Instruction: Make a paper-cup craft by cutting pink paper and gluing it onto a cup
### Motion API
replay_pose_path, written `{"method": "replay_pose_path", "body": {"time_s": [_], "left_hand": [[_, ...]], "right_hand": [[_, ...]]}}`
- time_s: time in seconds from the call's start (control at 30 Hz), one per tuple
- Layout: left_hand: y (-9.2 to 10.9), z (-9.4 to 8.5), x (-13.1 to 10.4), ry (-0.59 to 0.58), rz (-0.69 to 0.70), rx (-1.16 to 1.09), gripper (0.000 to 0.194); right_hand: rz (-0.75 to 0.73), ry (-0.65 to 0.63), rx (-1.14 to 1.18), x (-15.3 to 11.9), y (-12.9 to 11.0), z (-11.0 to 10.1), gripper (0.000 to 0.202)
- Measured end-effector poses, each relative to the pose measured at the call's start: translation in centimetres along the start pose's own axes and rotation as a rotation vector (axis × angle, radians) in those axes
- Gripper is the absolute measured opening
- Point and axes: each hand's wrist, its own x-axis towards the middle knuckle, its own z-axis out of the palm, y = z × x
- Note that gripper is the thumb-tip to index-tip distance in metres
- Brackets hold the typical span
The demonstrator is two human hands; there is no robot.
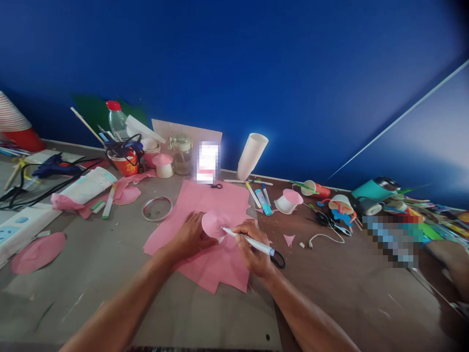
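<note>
The left hand (191,234) is curled round the side of a pink disc (210,223), which sits above the pink paper (232,269) on the desk (176,313); I can't make out all that's under it. The right hand (252,257) grips a white marker (254,242), tip at the disc, though whether it touches I can't tell. Behind, a cup stack (252,156) leans near a glowing screen (207,159).

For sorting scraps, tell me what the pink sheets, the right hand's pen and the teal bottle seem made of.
Pink sheets: probably matte paper; thin, cut edges. Pen: likely smooth plastic, its white barrel faintly glossy. Teal bottle: perhaps coated metal; its silvery end gleams.
</note>
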Motion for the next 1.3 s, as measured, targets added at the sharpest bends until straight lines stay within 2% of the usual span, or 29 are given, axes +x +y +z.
{"method": "replay_pose_path", "body": {"time_s": [0.4,0.93,1.3], "left_hand": [[0.01,-0.05,0.03,-0.019,-0.007,0.012,0.046],[-0.49,0.35,-0.17,0.006,0.013,0.025,0.044],[-0.12,0.05,0.06,-0.02,-0.005,0.006,0.042]], "right_hand": [[-0.029,0.028,-0.042,-0.26,0.23,0.46,0.011],[-0.087,-0.026,-0.045,-0.38,-0.33,0.78,0.012],[-0.068,0.021,-0.084,-0.08,-0.18,0.41,0.012]]}}
